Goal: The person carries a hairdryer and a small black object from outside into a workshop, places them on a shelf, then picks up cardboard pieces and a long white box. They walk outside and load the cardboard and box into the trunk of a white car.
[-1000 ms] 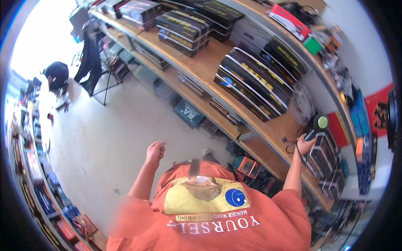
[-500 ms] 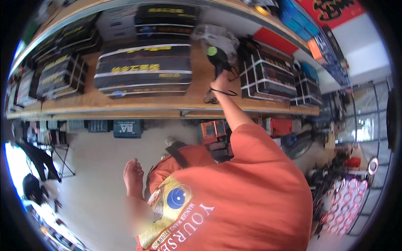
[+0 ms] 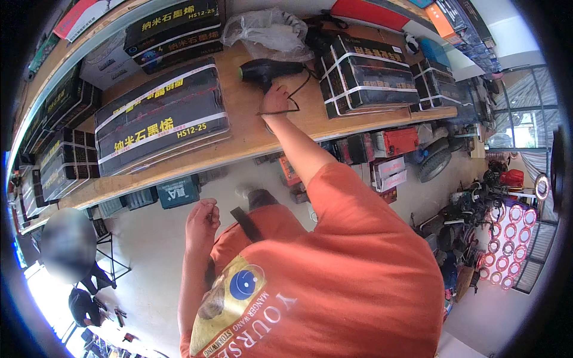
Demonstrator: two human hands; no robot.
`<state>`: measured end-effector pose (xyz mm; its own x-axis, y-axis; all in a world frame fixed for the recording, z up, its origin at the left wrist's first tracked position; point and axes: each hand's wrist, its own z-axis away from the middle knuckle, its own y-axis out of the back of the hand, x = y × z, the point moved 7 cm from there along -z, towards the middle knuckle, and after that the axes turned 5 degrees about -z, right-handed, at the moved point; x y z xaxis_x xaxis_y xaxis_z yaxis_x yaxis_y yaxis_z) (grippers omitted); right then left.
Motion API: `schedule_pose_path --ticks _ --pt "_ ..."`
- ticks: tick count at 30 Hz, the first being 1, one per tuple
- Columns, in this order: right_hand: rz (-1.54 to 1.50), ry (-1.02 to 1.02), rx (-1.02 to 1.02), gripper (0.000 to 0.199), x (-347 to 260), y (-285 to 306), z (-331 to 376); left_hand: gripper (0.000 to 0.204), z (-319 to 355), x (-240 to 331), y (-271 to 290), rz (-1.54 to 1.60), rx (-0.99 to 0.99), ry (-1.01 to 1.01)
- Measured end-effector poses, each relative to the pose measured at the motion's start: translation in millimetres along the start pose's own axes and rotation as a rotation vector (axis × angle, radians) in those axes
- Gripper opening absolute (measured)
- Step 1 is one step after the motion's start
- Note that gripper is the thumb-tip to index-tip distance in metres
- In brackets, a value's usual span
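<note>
My right hand (image 3: 276, 102) is closed around the handle of a black hair dryer (image 3: 268, 70) over the wooden shelf (image 3: 250, 128). The dryer lies sideways, its green-rimmed end to the left; whether it touches the board I cannot tell. Its black cord loops around my right wrist. A large black strapped carton (image 3: 161, 116) stands left of it and a smaller strapped carton (image 3: 369, 74) right of it. Clear plastic wrapping (image 3: 268, 33) lies crumpled behind. Low at my left side, my left hand (image 3: 202, 219) is curled shut, with nothing visible in it.
More cartons (image 3: 173, 33) are stacked at the shelf's back and left. Under the shelf stand a teal battery-like box (image 3: 178, 192), a red box (image 3: 399, 141) and a tyre (image 3: 434, 161). A folding stand (image 3: 113, 259) is on the floor at left, near a person with a blurred head (image 3: 68, 244).
The hair dryer has turned, its green-rimmed end swinging from far to left, and my right hand has shifted left with it. The view has turned, and my left hand's fingers look more tightly curled.
</note>
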<state>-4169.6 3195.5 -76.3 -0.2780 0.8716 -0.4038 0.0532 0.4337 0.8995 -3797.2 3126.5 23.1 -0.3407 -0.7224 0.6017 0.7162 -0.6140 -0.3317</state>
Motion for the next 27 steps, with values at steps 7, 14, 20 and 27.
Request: schedule_pose_path --ticks 7,14,20,27 --pt "0.078 0.456 -0.324 0.052 9 32 22 0.014 -2 -2 10 0.056 0.029 0.039" --pt "-0.042 0.404 -0.85 0.026 9 63 71 0.013 -8 -5 27 0.11 0.074 0.027" --pt "-0.308 0.542 -1.168 0.024 -94 65 153 0.01 11 -14 60 0.233 0.132 -0.01" --pt "-0.361 1.113 -1.467 0.027 -257 47 315 0.016 79 -38 172 0.489 0.437 -0.201"
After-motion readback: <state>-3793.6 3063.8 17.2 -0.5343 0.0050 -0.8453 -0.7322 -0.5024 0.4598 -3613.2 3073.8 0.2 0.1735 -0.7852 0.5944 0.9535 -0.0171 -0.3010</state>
